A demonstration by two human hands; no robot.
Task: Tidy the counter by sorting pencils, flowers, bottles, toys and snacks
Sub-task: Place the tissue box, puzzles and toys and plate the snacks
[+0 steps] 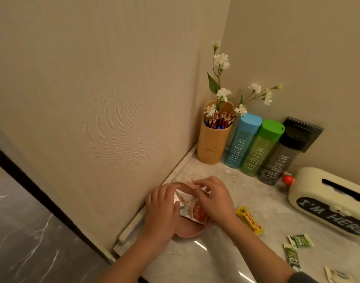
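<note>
A pink dish point(188, 230) sits on the pale stone worktop point(226, 254), close to the wall strip at its nine o'clock side. Both hands are over the dish, holding a red and white snack packet point(192, 210) between them. The left hand point(162, 209) has its grip closed on the packet's nine o'clock end, thumb pressed on the foil. The right hand point(213, 201) has its grip closed on the three o'clock end, with the fingertips curled in at the packet's far edge. The packet lies tilted just above the dish; whether it touches the dish cannot be told.

From the dish, at three o'clock and near the right wrist, a yellow snack bar point(249, 220) lies flat. Farther out at four o'clock lie two green sachets point(300, 241), just beside each other, and a pale sachet point(338, 275) is cut off by the bottom edge.

At one o'clock, in the corner, a tan cup point(211, 144) stands upright with pencils point(219, 120) in it, and white flowers point(222, 62) rise from it. Touching in a row to its three o'clock side stand a blue bottle point(243, 139), a green bottle point(260, 148) and a dark bottle point(281, 160). A small orange toy point(287, 179) sits between the dark bottle and a cream tissue box point(328, 199) at two o'clock.
</note>
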